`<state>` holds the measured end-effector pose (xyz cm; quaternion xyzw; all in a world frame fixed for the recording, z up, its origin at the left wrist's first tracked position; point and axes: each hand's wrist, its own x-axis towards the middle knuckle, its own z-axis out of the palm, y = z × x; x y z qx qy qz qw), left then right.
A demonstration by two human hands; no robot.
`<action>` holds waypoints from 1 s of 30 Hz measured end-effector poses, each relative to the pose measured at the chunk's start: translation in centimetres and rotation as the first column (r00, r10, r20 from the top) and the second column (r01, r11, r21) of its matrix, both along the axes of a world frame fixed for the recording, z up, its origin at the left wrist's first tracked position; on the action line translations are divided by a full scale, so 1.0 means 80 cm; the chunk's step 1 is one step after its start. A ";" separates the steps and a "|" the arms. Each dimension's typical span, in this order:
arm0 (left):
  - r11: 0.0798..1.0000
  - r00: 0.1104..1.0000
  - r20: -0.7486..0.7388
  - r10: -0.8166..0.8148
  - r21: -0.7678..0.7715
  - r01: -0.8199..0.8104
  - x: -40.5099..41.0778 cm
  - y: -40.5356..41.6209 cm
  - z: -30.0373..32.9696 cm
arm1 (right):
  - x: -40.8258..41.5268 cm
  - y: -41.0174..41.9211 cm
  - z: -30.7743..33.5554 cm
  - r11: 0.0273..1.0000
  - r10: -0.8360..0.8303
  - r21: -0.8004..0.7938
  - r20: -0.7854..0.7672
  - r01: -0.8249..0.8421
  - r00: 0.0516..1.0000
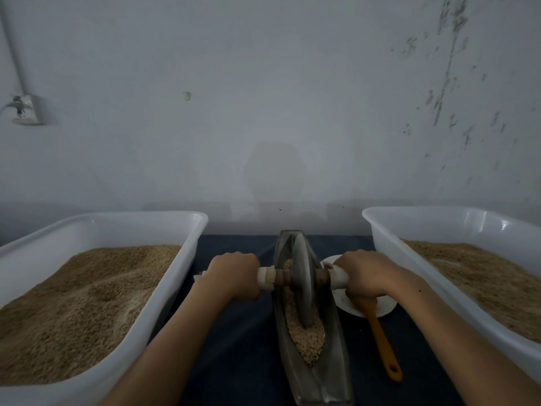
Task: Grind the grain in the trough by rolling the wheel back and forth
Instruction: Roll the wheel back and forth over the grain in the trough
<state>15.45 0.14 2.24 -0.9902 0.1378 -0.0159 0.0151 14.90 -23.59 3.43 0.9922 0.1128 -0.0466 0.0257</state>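
Note:
A narrow boat-shaped metal trough (330, 373) lies lengthwise on the dark cloth in front of me. Tan grain (307, 338) fills its near middle part. A grey metal wheel (303, 282) stands upright in the trough, its lower edge in the grain. A wooden axle with white-wrapped handles runs through the wheel. My left hand (234, 275) grips the left handle (265, 278). My right hand (364, 273) grips the right handle (339, 278). Both fists are curled round the handles at about the same height.
A white plastic tub (181, 227) full of tan grain stands on the left, another tub (380, 227) on the right. Under my right hand a white dish (383, 307) holds an orange-handled utensil (380, 344). A pale wall rises close behind the trough.

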 end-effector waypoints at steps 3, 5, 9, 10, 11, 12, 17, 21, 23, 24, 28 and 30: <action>1.000 0.996 0.087 -0.004 -0.030 0.006 0.001 0.002 -0.006 | 0.001 -0.001 -0.009 1.000 0.030 0.000 0.160 -0.030 0.987; 0.998 0.987 0.160 -0.005 -0.056 0.014 0.001 0.003 -0.012 | 0.002 -0.001 -0.016 0.998 0.054 0.002 0.314 -0.058 0.948; 0.996 0.975 0.224 -0.005 -0.083 0.024 0.003 0.005 -0.017 | 0.002 0.003 -0.023 0.997 0.060 0.021 0.434 -0.076 0.899; 0.997 0.977 0.212 -0.005 -0.078 0.022 0.003 0.006 -0.017 | 0.002 0.003 -0.023 0.997 0.057 0.020 0.428 -0.073 0.902; 0.998 0.982 0.190 -0.004 -0.068 0.017 0.004 0.006 -0.016 | 0.002 0.004 -0.021 0.998 0.055 0.013 0.408 -0.066 0.911; 0.998 0.987 0.161 -0.002 -0.059 0.012 0.005 0.005 -0.015 | 0.002 0.004 -0.019 0.998 0.053 -0.002 0.375 -0.057 0.926; 0.999 0.996 -0.090 -0.005 -0.052 0.001 0.006 0.008 -0.007 | 0.001 0.005 -0.004 0.997 0.053 -0.057 0.155 -0.045 0.986; 0.999 0.987 -0.161 -0.003 -0.051 -0.005 0.006 0.006 -0.002 | -0.001 0.005 0.002 0.997 0.036 -0.064 0.063 -0.032 0.997; 0.999 0.996 -0.090 0.005 -0.033 -0.008 0.006 0.005 -0.003 | -0.001 0.004 0.000 0.999 0.028 -0.038 0.076 -0.025 0.997; 1.000 1.000 -0.028 0.012 -0.025 -0.013 0.005 0.004 -0.004 | -0.002 0.004 -0.003 0.999 0.028 -0.023 0.113 -0.026 0.993; 0.999 0.969 0.244 0.031 -0.003 -0.032 0.002 -0.001 -0.012 | -0.003 0.003 -0.017 0.999 0.025 0.037 0.338 -0.040 0.941; 0.999 0.946 0.322 0.033 -0.001 -0.034 0.000 -0.003 -0.014 | -0.003 0.004 -0.022 0.997 0.015 0.060 0.380 -0.041 0.925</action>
